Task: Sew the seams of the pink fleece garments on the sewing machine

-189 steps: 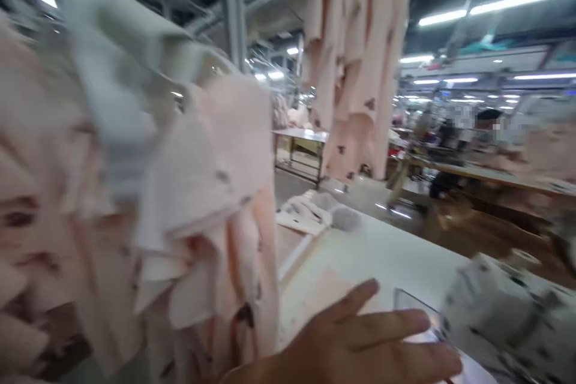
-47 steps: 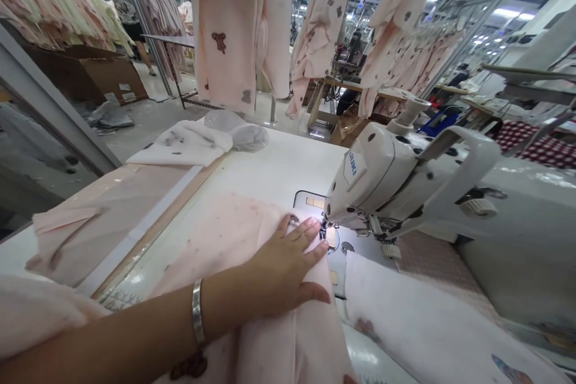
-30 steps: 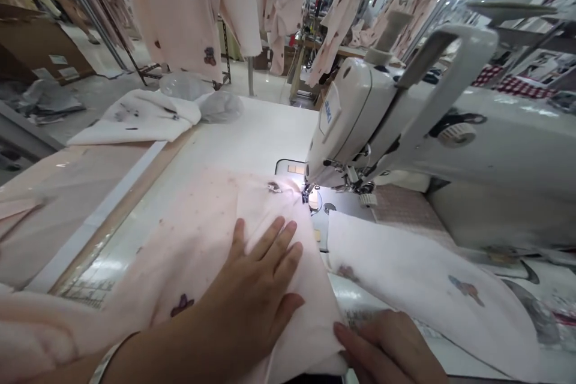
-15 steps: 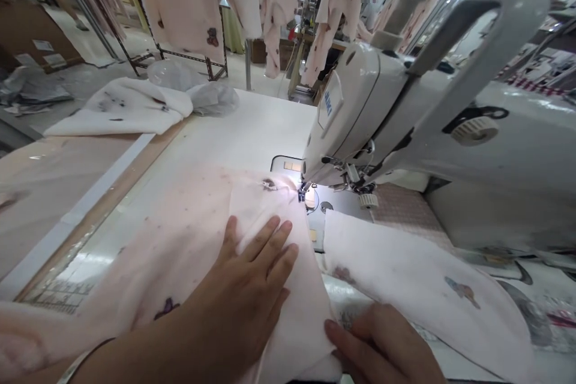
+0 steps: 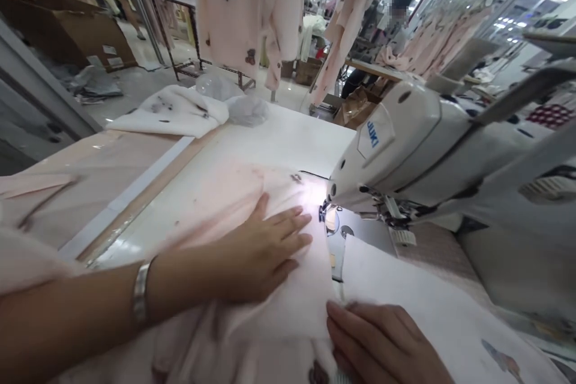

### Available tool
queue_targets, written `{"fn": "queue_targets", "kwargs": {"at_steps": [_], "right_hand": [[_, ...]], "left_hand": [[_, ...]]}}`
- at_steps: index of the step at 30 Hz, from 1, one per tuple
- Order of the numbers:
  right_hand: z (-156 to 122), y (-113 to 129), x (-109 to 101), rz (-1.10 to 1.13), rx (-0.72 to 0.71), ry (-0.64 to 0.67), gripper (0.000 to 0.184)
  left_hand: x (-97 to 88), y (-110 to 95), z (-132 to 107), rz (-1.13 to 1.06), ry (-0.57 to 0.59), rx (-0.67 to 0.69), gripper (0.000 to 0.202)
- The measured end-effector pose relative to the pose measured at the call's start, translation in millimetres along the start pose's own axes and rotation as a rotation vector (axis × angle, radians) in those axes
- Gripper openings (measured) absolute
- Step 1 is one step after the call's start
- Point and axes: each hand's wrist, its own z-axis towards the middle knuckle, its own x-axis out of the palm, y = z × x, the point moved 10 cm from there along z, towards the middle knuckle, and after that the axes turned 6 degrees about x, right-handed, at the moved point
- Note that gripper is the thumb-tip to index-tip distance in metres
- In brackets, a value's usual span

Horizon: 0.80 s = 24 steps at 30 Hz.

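Observation:
A pale pink printed fabric piece (image 5: 234, 204) lies on the white sewing table (image 5: 288, 138), its right edge lit under the needle of a white sewing machine (image 5: 405, 144). My left hand (image 5: 263, 252) presses flat on this fabric with fingers spread, fingertips just left of the presser foot (image 5: 323, 213). My right hand (image 5: 382, 348) rests at the near edge, fingers curled at the fabric's right hem. A second pale piece (image 5: 432, 312) lies to the right of the needle plate.
Folded white garments (image 5: 171, 117) and a clear plastic bag (image 5: 247, 109) sit at the table's far left. Pink garments (image 5: 243, 18) hang overhead. A cardboard box (image 5: 76, 36) stands at far left. Another person sits at a table in the background.
The view has swung left and pulled back. My left hand has slid forward over the pink fabric toward the needle. My right hand stays at the fabric's near right edge.

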Motion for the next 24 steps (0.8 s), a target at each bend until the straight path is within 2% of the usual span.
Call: {"fn": "queue_targets", "kwargs": {"at_steps": [3, 9, 13, 16, 19, 22, 24], "right_hand": [[22.0, -13.1, 1.7, 0.033, 0.002, -0.008, 0.025], [45.1, -56.9, 18.0, 0.164, 0.196, -0.040, 0.020], [47.7, -71.5, 35.2, 0.081, 0.211, -0.015, 0.024], [46.7, -79.9, 34.5, 0.102, 0.230, -0.035, 0.025], [41.1, -79.5, 20.8, 0.135, 0.215, -0.067, 0.022], [27.8, -61.8, 10.1, 0.129, 0.177, -0.053, 0.024], [16.4, -42.5, 8.8, 0.119, 0.175, -0.042, 0.030]], "left_hand": [[-9.6, 24.7, 14.8, 0.023, -0.026, 0.080, 0.036], [-14.1, 62.6, 47.7, 0.094, -0.030, 0.188, 0.037], [-19.3, 91.7, 70.0, 0.161, -0.036, 0.202, 0.040], [-24.3, 109.9, 79.1, 0.204, -0.044, 0.141, 0.043], [-19.6, 100.8, 68.2, 0.232, -0.043, 0.029, 0.044], [-9.8, 66.2, 35.6, 0.295, -0.063, -0.174, 0.046], [-5.0, 35.9, 17.4, 0.351, -0.059, -0.229, 0.046]]}}
